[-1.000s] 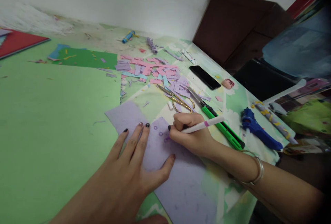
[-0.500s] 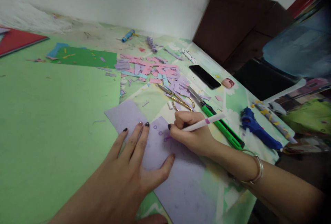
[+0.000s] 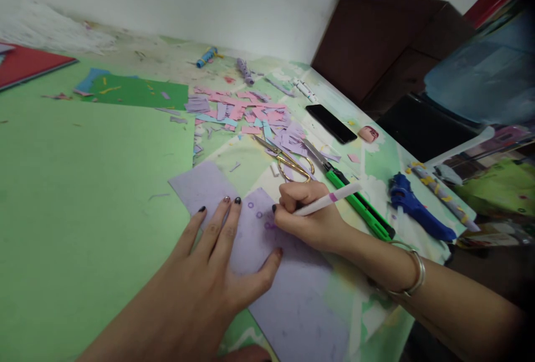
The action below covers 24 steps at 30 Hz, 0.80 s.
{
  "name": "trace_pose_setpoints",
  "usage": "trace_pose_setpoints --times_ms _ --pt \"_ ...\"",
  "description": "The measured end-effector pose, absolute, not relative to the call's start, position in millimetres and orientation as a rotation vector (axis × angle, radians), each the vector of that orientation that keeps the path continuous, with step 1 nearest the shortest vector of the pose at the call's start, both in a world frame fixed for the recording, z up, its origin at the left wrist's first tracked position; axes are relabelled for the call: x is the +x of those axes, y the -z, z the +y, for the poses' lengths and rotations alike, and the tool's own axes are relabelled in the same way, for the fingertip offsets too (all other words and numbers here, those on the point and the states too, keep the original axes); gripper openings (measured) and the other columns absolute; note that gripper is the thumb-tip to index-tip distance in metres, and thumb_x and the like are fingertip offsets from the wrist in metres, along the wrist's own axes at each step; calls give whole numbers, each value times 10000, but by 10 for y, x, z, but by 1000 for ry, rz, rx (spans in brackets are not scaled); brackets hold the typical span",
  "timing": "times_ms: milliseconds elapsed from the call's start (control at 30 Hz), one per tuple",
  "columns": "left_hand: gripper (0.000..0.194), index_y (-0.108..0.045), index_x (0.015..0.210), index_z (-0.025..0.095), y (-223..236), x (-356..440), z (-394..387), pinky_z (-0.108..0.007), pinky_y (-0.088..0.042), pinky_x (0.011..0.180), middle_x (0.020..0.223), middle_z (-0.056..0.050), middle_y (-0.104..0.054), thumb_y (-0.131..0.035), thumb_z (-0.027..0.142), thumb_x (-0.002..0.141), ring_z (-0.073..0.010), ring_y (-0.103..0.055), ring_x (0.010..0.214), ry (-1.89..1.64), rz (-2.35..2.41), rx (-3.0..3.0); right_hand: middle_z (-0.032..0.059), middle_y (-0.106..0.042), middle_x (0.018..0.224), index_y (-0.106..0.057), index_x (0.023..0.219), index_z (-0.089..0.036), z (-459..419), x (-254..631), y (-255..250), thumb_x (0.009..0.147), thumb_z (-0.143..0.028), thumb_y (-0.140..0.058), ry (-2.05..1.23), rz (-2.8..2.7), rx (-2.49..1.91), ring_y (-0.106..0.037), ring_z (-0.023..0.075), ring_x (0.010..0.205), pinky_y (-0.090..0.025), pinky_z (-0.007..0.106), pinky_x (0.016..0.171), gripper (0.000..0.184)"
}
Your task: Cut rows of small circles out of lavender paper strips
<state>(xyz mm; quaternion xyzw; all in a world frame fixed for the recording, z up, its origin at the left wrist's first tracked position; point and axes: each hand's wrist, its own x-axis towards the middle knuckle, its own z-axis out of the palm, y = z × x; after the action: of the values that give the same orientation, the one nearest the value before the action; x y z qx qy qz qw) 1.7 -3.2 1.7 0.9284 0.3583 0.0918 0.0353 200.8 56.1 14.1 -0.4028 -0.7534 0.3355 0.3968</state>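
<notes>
My right hand (image 3: 311, 214) is closed around a white marker pen (image 3: 328, 199) with a purple band, its tip end low over a lilac sheet of paper (image 3: 298, 301). Small purple circles (image 3: 259, 215) show on that sheet beside the pen. My left hand (image 3: 221, 262) lies flat with fingers spread, pressing on the lilac sheet and on a second lilac piece (image 3: 204, 181) that sticks out to the left. Just beyond my right hand are gold-handled scissors (image 3: 288, 161) and a green box cutter (image 3: 359, 206) with its blade out.
A large green sheet (image 3: 96, 200) covers the left side. Pink and lilac paper scraps (image 3: 251, 114) lie behind the scissors. On the right are a black phone (image 3: 331, 123), a blue glue gun (image 3: 418, 209) and a wrapped stick (image 3: 445, 195) near the table edge.
My right hand and the pen have shifted very slightly, with a little more purple ink showing by the lowest circle. The left hand stays in place.
</notes>
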Motion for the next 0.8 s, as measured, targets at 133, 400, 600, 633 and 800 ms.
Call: trace_pose_setpoints --times_ms 133,400,600,633,800 --pt "876 -392 1376 414 27 -21 -4 -692 -197 1020 1520 -183 -279 -666 686 590 -499 -177 1375 -302 1047 2853 -92 -263 478 -268 529 -192 563 2014 -130 658 -25 -517 -898 -1837 -1066 -227 50 475 -200 198 426 326" --pt "845 -443 1339 429 -1 11 -22 -688 -185 1034 1529 -129 -283 -699 660 568 -486 -157 1384 -290 1094 2835 -81 -352 482 -333 526 -187 585 1998 -174 720 -95 -587 -922 -1626 -1136 -320 53 470 -264 193 441 333" --pt "849 -333 1414 410 96 -104 33 -717 -284 973 1564 -171 -121 -587 717 664 -506 -151 1378 -417 946 2865 -83 -466 444 -498 659 -182 523 2094 -242 745 -273 -719 -1122 -1340 -1233 -365 44 364 -251 172 355 254" --pt "847 -314 1427 401 92 -124 43 -713 -310 961 1558 -186 -121 -582 704 682 -507 -165 1375 -431 922 2878 -75 -484 451 -524 669 -178 497 2122 -251 754 -274 -715 -1143 -1352 -1235 -386 47 365 -271 173 357 229" --pt "843 -316 1431 399 -36 -136 71 -718 -378 912 1472 -213 -328 -573 716 693 -524 -288 1324 -335 906 2906 0 -565 526 -708 719 -161 336 2309 -241 869 -331 -604 -1224 -1496 -1181 -502 86 476 -390 208 450 249"
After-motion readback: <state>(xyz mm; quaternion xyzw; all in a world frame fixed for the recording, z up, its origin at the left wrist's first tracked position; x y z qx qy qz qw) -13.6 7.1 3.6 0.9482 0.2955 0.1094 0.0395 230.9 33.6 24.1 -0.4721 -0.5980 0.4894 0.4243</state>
